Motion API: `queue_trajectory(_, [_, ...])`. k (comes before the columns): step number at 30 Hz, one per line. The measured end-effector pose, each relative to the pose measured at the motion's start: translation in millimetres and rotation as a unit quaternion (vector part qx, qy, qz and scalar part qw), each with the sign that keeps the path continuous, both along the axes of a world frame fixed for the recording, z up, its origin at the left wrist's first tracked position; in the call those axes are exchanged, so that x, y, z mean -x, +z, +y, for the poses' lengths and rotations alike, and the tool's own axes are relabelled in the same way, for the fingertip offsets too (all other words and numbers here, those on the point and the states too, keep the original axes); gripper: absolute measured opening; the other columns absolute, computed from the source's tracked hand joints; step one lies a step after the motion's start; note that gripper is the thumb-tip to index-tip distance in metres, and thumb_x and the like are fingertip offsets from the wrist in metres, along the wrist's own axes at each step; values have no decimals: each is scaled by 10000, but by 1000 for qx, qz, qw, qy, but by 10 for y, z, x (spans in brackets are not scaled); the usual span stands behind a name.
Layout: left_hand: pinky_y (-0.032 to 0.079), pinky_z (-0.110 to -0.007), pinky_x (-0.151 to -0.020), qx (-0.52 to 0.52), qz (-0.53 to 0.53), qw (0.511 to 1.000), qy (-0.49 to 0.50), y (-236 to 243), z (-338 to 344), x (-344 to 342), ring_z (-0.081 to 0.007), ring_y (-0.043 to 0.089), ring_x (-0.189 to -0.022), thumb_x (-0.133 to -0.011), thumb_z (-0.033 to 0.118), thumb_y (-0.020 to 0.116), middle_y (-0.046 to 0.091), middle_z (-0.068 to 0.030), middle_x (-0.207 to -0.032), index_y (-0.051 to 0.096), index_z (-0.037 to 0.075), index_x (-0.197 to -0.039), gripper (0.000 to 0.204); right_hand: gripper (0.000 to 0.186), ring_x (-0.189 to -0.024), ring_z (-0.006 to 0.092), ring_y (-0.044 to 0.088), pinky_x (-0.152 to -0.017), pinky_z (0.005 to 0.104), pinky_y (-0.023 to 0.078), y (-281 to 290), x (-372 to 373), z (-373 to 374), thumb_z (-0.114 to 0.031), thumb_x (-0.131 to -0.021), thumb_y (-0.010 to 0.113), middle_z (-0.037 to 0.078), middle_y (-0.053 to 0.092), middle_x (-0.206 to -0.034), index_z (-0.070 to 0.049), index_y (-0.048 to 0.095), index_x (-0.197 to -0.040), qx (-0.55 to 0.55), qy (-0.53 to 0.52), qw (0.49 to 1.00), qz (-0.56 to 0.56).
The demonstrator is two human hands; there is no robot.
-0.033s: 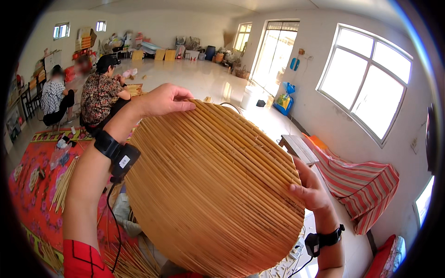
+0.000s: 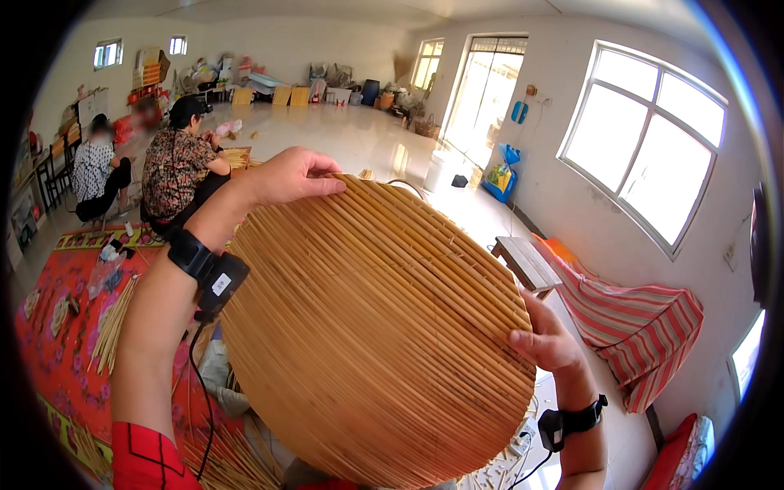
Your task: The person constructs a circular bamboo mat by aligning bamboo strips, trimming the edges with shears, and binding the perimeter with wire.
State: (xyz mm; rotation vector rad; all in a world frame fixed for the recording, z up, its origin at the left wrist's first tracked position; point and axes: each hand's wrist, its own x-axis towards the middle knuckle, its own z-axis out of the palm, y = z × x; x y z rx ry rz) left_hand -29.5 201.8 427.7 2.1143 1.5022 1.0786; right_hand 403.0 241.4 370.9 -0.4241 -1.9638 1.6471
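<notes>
In front of me a large round mat of straw-coloured stalks (image 2: 367,327) is held up and tilted, its stalks side by side in slanting rows. My left hand (image 2: 298,175) grips its upper edge, thumb on the near face and fingers partly behind the rim. At the right edge my right hand (image 2: 551,335) holds it with the thumb on the near face; the other fingers are mostly hidden behind. Loose cut stalks (image 2: 233,461) lie below it at the lower left.
A red flowered rug (image 2: 65,318) with a bundle of stalks (image 2: 117,327) spreads at left. Two people sit beyond it, the nearer in a patterned shirt (image 2: 175,163). A small wooden bench (image 2: 527,265) and striped cloth (image 2: 645,327) stand at right. Cables hang from my wrist devices.
</notes>
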Motion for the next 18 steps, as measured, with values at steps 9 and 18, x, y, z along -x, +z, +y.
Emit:
queue_trajectory(9, [372, -362, -1056, -109, 115, 982, 106, -697, 133, 88, -288, 418, -1307, -899, 282, 655, 411, -175, -1412, 423, 43, -1384, 588, 502, -1087, 209, 584, -936, 319, 463, -432, -355, 136, -65, -850, 610, 144, 609, -1194, 86, 467, -1307, 101, -67, 992, -27])
queue_trajectory(18, [285, -390, -1111, 126, 16, 966, 227, -3008, -1194, 711, -344, 348, -1351, -909, 231, 622, 383, -233, -1419, 323, -9, -1420, 639, 436, -969, 199, 644, -863, 306, 513, -830, -791, 35, -60, -850, 581, 161, 639, -1122, 79, 501, -1255, 154, -297, 941, 43])
